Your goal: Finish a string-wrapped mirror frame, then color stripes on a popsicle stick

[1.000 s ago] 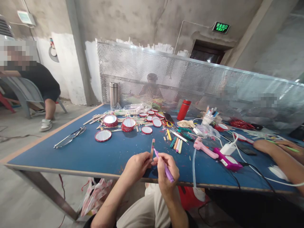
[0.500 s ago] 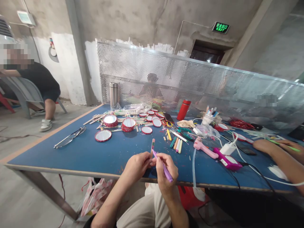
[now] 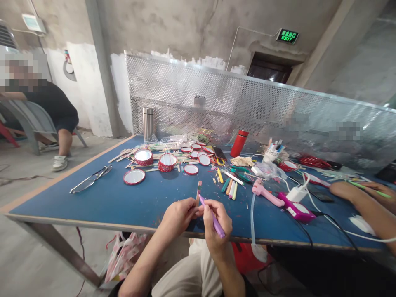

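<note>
Near the table's front edge, my left hand [image 3: 180, 214] is closed on the lower end of a thin wooden stick [image 3: 199, 189] that stands up from the fingers and has dark coloured marks on its upper part. My right hand [image 3: 217, 222] grips a purple marker [image 3: 216, 223], its tip touching or very close to the stick just below the marks. The two hands are side by side, fingertips nearly touching. Beyond them to the right lie several markers, among them a yellow one [image 3: 220, 175] and a teal one [image 3: 225, 185].
Round red-rimmed pieces [image 3: 134, 176] and wooden sticks cover the table's back. Glasses [image 3: 91, 180] lie at left. A red bottle [image 3: 239, 143], pink glue gun [image 3: 266, 193] and magenta power strip [image 3: 297, 207] with cables stand or lie rightward. Another person's hands [image 3: 348, 192] work at far right.
Both hands, the stick and the marker hold almost the same place; the marker tip has shifted very slightly. Little else differs.
</note>
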### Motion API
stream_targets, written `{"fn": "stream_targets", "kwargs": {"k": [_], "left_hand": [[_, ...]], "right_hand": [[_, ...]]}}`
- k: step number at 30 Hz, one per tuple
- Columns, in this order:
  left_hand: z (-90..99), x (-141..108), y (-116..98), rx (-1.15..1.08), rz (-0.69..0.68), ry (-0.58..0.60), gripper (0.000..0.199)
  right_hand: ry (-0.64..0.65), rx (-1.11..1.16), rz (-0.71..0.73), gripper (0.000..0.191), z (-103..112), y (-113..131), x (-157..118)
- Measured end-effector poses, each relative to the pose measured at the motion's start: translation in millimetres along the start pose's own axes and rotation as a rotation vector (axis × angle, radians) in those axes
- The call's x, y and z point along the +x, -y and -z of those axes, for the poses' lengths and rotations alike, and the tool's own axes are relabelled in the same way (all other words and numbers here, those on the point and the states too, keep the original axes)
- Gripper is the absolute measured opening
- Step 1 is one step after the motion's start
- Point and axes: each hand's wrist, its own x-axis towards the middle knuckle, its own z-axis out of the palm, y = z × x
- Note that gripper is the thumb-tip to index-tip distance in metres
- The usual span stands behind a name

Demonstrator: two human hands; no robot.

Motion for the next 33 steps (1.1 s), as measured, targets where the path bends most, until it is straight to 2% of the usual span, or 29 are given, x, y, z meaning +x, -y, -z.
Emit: {"fn": "stream_targets", "kwargs": {"k": [4,13,20,29,33], "left_hand": [[0.1,0.3,0.4,0.012,-0.003,-0.011,0.024],[1.0,-0.5,0.4,0.015,-0.009,0.002,0.020],[1.1,-0.3,-1.0,0.019,-0.005,-0.015,0.023],[0.1,-0.6,1.1,0.001,-0.016,0.001,0.021],[1.0,-0.4,-0.4,0.020,-0.010,-0.009,0.022]], "right_hand": [[-0.041,0.018,-0.003,0.010,-1.0,-0.1,-0.5],[0.042,0.002,-0.016,0.010,1.6,0.5,0.6],[-0.031,0.024,-0.028,0.011,0.3,-1.0,-0.7],[0.035,-0.011,-0.017,0.010,0.7,0.6,1.3],[-0.032,0.000,-0.031,0.011,0.3,-0.3,-1.0]]}}
